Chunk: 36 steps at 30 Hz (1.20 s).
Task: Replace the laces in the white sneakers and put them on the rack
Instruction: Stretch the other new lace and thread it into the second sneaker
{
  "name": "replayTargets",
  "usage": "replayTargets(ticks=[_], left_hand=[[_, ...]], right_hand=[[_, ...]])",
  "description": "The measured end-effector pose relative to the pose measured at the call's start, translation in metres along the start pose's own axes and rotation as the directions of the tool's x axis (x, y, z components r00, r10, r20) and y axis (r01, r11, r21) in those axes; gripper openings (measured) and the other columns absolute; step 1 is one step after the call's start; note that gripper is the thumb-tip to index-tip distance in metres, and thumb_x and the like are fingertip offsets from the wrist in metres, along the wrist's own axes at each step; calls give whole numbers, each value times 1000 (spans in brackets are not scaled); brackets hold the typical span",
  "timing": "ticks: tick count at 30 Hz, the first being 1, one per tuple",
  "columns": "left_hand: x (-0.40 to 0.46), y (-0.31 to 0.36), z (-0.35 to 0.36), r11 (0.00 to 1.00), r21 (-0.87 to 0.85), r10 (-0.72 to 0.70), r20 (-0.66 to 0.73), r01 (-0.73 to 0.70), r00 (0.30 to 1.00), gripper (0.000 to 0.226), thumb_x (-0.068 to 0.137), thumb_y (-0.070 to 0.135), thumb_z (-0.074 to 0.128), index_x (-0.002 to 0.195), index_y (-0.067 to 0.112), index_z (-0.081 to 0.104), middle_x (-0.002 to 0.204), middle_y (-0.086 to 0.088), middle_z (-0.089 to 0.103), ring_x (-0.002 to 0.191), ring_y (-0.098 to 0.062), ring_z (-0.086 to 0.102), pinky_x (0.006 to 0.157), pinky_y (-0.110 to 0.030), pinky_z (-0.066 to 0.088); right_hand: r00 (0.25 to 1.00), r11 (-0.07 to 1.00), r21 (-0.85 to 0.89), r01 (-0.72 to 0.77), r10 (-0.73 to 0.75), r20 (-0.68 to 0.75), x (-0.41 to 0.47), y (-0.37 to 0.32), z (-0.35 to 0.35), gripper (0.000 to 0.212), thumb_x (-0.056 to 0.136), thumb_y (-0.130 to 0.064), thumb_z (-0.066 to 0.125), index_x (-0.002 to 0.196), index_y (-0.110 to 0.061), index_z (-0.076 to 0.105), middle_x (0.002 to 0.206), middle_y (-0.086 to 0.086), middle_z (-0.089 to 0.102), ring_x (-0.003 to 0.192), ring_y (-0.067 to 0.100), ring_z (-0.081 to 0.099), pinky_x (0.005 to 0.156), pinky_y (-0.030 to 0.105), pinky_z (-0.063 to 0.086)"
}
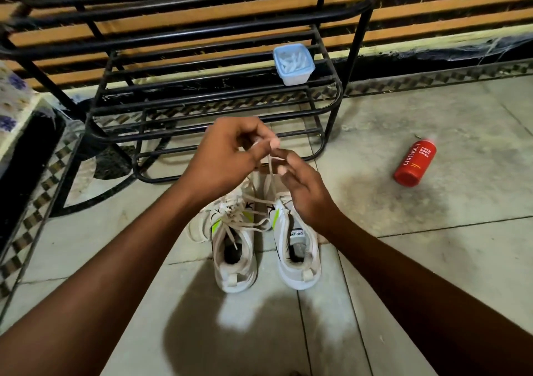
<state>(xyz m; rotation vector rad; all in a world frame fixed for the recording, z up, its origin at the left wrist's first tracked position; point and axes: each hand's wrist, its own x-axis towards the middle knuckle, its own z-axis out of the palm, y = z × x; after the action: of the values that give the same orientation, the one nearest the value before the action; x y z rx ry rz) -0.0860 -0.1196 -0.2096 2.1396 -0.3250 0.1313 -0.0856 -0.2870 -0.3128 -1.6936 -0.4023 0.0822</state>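
Two white sneakers stand side by side on the tiled floor, heels toward me: the left sneaker (pixel 234 263) and the right sneaker (pixel 300 260). A pale lace (pixel 269 179) rises from them, and loose lace lies across both tongues. My left hand (pixel 227 156) pinches the lace's upper end above the toes. My right hand (pixel 305 194) hovers beside it, fingers loosely curled with the fingertips at the lace. The black metal shoe rack (pixel 202 98) stands just behind the sneakers.
A small clear lidded box (pixel 293 64) holding white pieces sits on the rack's low shelf at the right. A red foam body wash bottle (pixel 415 162) lies on the floor to the right. A dark cabinet with a patterned cloth (pixel 17 121) stands at the left.
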Motion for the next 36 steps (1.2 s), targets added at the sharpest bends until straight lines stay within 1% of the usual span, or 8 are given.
replayTargets(ticks=[4, 9, 11, 15, 22, 27, 31, 36], left_hand=[[3, 10, -12, 998, -4, 63, -60, -63, 996, 8, 96, 16, 74, 91, 11, 77, 79, 3, 74, 74, -9, 69, 69, -22, 52], [5, -24, -25, 999, 6, -32, -81, 33, 996, 9, 95, 23, 75, 95, 15, 81, 90, 2, 77, 89, -25, 70, 81, -47, 56], [2, -43, -29, 995, -33, -101, -90, 98, 991, 11, 96, 23, 74, 95, 14, 80, 93, -5, 77, 91, -29, 71, 83, -48, 57], [-8, -82, -36, 980, -37, -198, -120, 195, 973, 6, 95, 18, 74, 94, 17, 80, 91, 3, 77, 85, -6, 70, 81, -28, 54], [-31, -140, -56, 930, 129, -313, -216, 345, 925, 9, 93, 20, 76, 84, 20, 78, 84, -5, 75, 80, -21, 70, 78, -37, 54], [-53, -169, -64, 848, 309, -381, -210, 431, 900, 22, 94, 9, 74, 79, 26, 72, 76, -1, 72, 71, -14, 66, 67, -14, 48], [-70, -190, -70, 747, 414, -448, -263, 520, 854, 24, 93, 9, 74, 84, 31, 75, 84, 1, 74, 87, -24, 71, 81, -37, 55], [-68, -180, -52, 790, 329, -405, -352, 517, 844, 14, 90, 15, 79, 84, 28, 78, 90, -1, 75, 88, -25, 70, 80, -38, 55]], right_hand=[[1000, 978, 208, -19, 14, 25, 22, -41, -5, 23, 104, -13, 48, 103, -1, 68, 82, 22, 72, 82, 40, 69, 91, 60, 51], [984, 978, 198, 64, -29, -173, 29, -55, -26, 8, 93, -4, 68, 85, -3, 70, 61, 12, 61, 56, 22, 59, 66, 42, 52], [966, 980, 195, 37, 15, -259, 30, -48, -37, 11, 94, -2, 66, 84, -5, 68, 59, 9, 59, 56, 21, 57, 65, 39, 53], [915, 964, 266, -31, 134, -380, 26, -30, -55, 10, 98, -4, 60, 89, -2, 63, 62, 7, 55, 57, 18, 56, 66, 37, 51], [817, 978, 176, -108, 188, -545, 25, 0, -66, 13, 100, -6, 55, 89, -8, 60, 64, 3, 58, 58, 14, 60, 60, 25, 51], [778, 985, 64, -159, 165, -606, 22, 23, -66, 13, 100, -15, 55, 89, -13, 60, 72, 3, 65, 68, 13, 63, 68, 29, 49], [767, 982, -5, -189, 144, -626, 18, 33, -63, 9, 96, -13, 59, 88, -12, 63, 80, 1, 65, 71, 5, 57, 72, 27, 46], [814, 939, -252, -234, 48, -579, 16, 42, -59, 9, 92, -14, 65, 85, -19, 67, 87, 1, 60, 85, 12, 56, 78, 23, 43]])
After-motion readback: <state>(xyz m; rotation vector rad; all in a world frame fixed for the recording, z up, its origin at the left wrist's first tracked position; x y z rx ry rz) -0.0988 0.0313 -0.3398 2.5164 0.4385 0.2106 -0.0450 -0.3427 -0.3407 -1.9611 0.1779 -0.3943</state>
